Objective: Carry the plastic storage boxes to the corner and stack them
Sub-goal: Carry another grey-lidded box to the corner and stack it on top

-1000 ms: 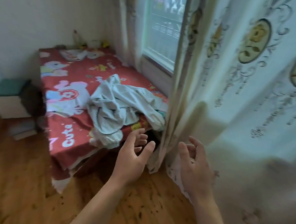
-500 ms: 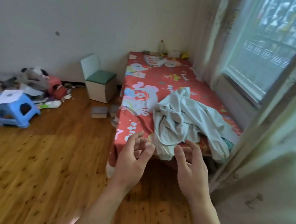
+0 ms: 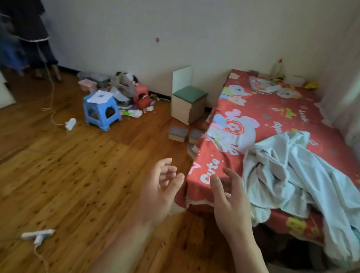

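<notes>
Storage boxes [image 3: 87,84] beyond raised, relaxed hands [image 3: 160,192] [image 3: 230,204]

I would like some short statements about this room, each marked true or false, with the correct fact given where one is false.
1. Both hands hold nothing. True: the left hand and the right hand are empty, fingers relaxed.
2. The blue stool stands on the bed. False: it stands on the wooden floor.
3. A pale crumpled cloth lies on the red bed cover. True.
4. The power strip lies on the stool. False: it lies on the floor, near the left forearm.
</notes>
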`<move>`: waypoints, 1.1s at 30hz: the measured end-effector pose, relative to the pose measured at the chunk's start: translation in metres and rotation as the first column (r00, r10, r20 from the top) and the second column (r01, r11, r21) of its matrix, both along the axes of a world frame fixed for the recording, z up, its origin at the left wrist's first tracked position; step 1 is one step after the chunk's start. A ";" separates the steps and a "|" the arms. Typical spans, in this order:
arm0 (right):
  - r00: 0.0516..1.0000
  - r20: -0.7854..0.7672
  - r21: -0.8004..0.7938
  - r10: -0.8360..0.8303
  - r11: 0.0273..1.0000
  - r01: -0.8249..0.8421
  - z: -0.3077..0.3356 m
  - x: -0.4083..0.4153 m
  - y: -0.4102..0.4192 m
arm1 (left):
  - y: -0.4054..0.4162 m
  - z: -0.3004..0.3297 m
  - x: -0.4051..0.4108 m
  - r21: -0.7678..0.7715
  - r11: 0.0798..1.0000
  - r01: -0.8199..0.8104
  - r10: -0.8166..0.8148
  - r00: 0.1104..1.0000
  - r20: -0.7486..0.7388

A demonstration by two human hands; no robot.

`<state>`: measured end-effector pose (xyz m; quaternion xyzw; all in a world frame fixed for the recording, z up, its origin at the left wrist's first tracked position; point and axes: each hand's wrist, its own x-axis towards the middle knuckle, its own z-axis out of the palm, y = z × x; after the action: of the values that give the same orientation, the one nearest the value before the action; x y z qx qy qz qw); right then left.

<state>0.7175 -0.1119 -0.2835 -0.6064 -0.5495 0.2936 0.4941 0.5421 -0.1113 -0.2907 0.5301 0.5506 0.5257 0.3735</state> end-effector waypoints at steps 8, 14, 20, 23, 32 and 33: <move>0.998 0.021 -0.043 0.061 0.997 -0.060 -0.012 -0.049 0.057 | 0.048 -0.013 -0.054 -0.025 0.997 -0.075 0.074 0.997 -0.024; 0.998 0.060 -0.047 0.001 0.999 0.001 -0.013 -0.101 0.125 | 0.119 -0.014 -0.107 -0.032 0.999 -0.040 0.040 0.999 -0.020; 0.996 0.082 -0.032 -0.031 0.999 0.034 -0.013 -0.158 0.190 | 0.189 -0.007 -0.164 -0.026 1.000 0.004 -0.004 1.000 -0.019; 0.996 0.082 -0.035 -0.030 0.999 0.033 -0.017 -0.181 0.216 | 0.217 -0.009 -0.186 -0.024 1.000 0.012 -0.012 1.000 -0.026; 0.995 0.080 -0.064 -0.063 0.996 0.068 -0.030 -0.204 0.294 | 0.293 -0.023 -0.215 -0.051 0.998 0.025 -0.026 0.999 -0.025; 0.995 0.080 -0.069 -0.065 0.995 0.070 -0.033 -0.204 0.304 | 0.302 -0.025 -0.216 -0.054 0.998 0.030 -0.032 0.999 -0.032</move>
<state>0.5137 0.1921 -0.3166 -0.6530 -0.5367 0.2724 0.4598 0.3262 0.1909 -0.3153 0.5370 0.5623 0.4960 0.3867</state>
